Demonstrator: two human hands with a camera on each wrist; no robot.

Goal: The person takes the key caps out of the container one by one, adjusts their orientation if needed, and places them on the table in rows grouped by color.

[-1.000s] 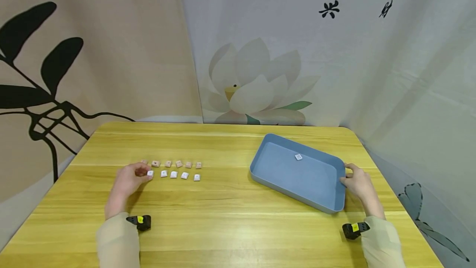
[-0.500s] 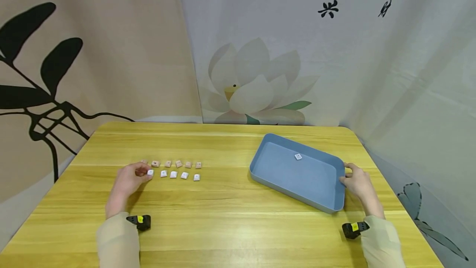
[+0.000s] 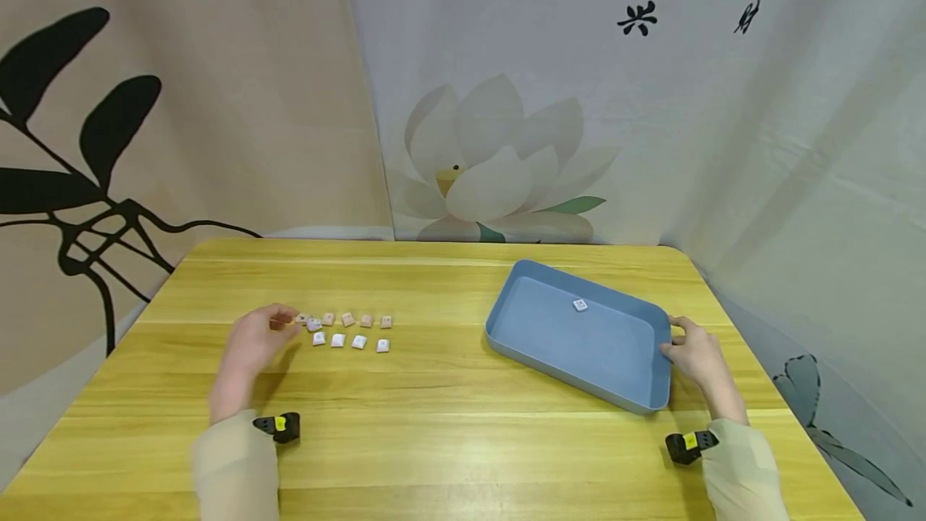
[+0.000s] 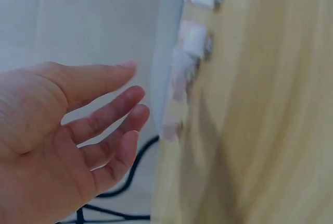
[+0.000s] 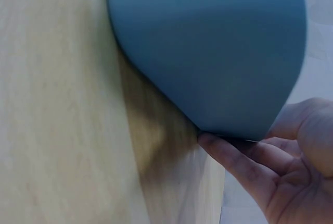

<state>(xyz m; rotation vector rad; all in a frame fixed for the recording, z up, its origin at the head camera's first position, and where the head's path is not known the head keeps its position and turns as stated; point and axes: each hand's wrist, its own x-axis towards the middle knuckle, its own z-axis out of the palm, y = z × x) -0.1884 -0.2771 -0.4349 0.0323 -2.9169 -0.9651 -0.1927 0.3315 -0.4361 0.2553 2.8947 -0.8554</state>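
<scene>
My left hand point(image 3: 256, 340) hovers at the left end of two rows of small blocks that look like keycaps. Its fingers are loosely bent, with a gap between thumb and fingertips and nothing held, as the left wrist view also shows. Just beyond the fingertips lies one white keycap point(image 3: 314, 324), out of line, against the pinkish back row. Several other white keycaps point(image 3: 338, 340) form the front row. On the right, my right hand point(image 3: 696, 354) grips the short end of a blue-grey tray point(image 3: 579, 360), thumb at the rim and fingers against the outer wall.
One white keycap point(image 3: 580, 305) lies inside the tray near its far wall. Pinkish keycaps point(image 3: 366, 321) make up the back row. The wooden table point(image 3: 434, 441) ends at a printed curtain point(image 3: 506, 103) behind it.
My left hand has let go of the leftmost white keycap and lifted slightly, away from the table's front. That keycap now sits further right and back. Right hand and tray have stayed still.
</scene>
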